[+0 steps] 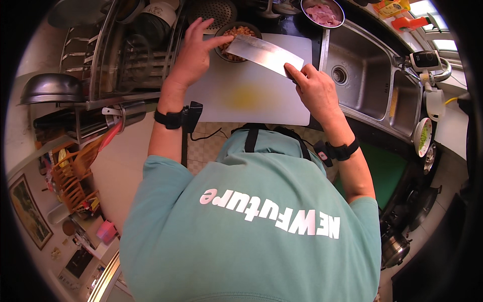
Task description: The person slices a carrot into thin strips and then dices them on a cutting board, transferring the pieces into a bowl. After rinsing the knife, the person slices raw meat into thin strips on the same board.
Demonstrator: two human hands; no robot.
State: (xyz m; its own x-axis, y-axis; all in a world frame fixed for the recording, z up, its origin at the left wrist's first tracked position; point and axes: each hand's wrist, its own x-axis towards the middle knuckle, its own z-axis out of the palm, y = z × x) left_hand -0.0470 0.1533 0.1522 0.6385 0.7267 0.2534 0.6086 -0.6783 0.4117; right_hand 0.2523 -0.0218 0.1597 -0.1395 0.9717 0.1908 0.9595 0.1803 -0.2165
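Note:
My right hand (317, 88) grips the handle of a Chinese cleaver (266, 56). Its broad blade slants up to the left, with the far end over a dark-rimmed bowl (231, 59) of diced orange-brown food (243, 31). Fingers spread, my left hand (194, 53) is beside that bowl; the tip of one finger meets or nearly meets the blade's far corner, and I cannot tell if it touches. Under both hands lies a white cutting board (211, 102) with a yellow stain in its middle. The blade hides part of the bowl.
A metal bowl of sliced raw meat (322, 15) stands behind the board on the right. The double steel sink (358, 75) is to the right, with a plate of chopped greens (422, 137) past it. On the left are a metal dish rack (151, 64) and a perforated strainer (213, 13).

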